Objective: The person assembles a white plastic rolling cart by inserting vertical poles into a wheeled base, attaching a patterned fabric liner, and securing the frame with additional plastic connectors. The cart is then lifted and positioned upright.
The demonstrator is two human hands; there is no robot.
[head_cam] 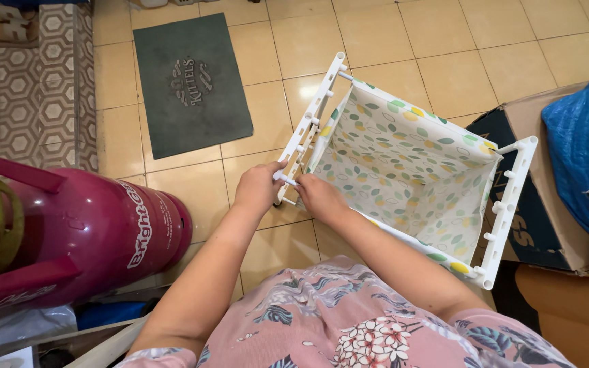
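A fabric hamper with a leaf print (414,174) hangs in a white plastic frame (311,119) on the tiled floor, straight below me. My left hand (259,187) pinches a white peg at the near corner of the frame's left rail. Right beside it, my right hand (320,197) grips the same corner, fingers closed on the rail and the fabric edge. The frame's right rail (509,204) stands free of both hands.
A pink gas cylinder (83,235) stands at the left, with a green one partly visible beside it. A dark green doormat (189,82) lies on the floor ahead. At the right are a cardboard box (553,204) and a blue bag (587,157).
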